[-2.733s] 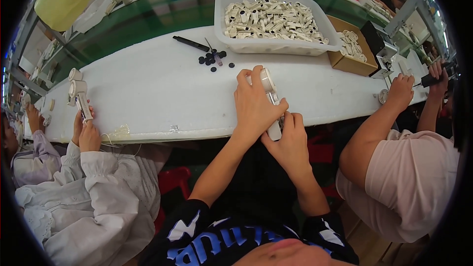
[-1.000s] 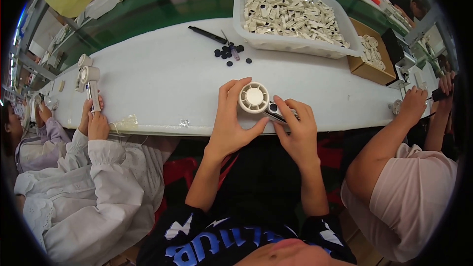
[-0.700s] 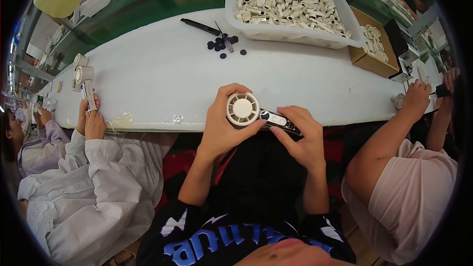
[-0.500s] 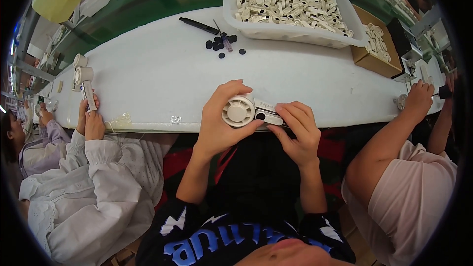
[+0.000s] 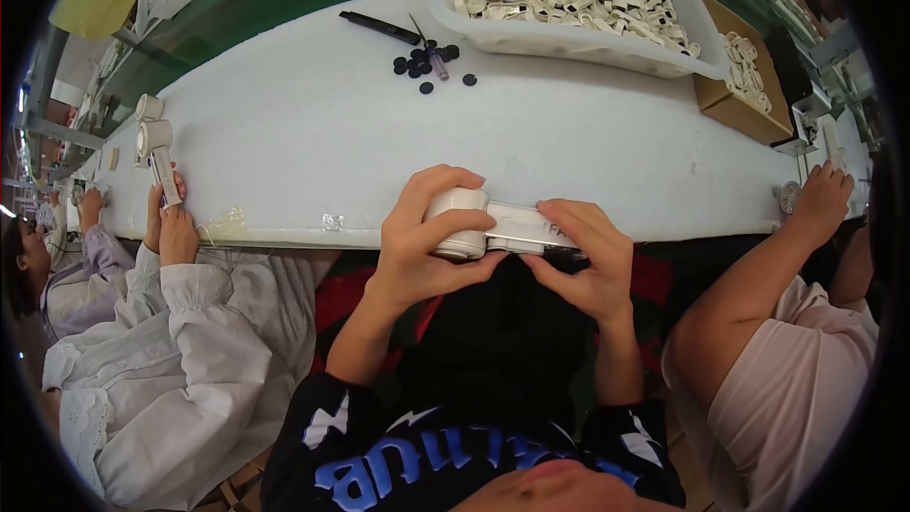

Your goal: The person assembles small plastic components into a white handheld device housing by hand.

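Observation:
A white handheld fan [image 5: 519, 220] is held between my two hands at the table's front edge, its side turned up. My left hand [image 5: 409, 245] wraps round the round fan head, fingers over the top and thumb below. The handle end is gripped by my right hand [image 5: 595, 261], with fingers along the far side and thumb on the near side. The fan's grille faces away from view. Part of the handle's far end is hidden by my right fingers.
Farther back lie small black discs [image 5: 427, 88], a screwdriver [image 5: 438, 64] and a black pen-like tool [image 5: 381, 27]. A translucent bin [image 5: 578, 42] of white parts stands behind, beside a cardboard box [image 5: 744, 116]. Co-workers sit left and right; the left one's hands [image 5: 175, 232] hold another white fan.
The fan has been turned over in my hands: its round grille and slotted handle faced up before, and now its smooth side does. Both hands keep hold; the view has shifted slightly.

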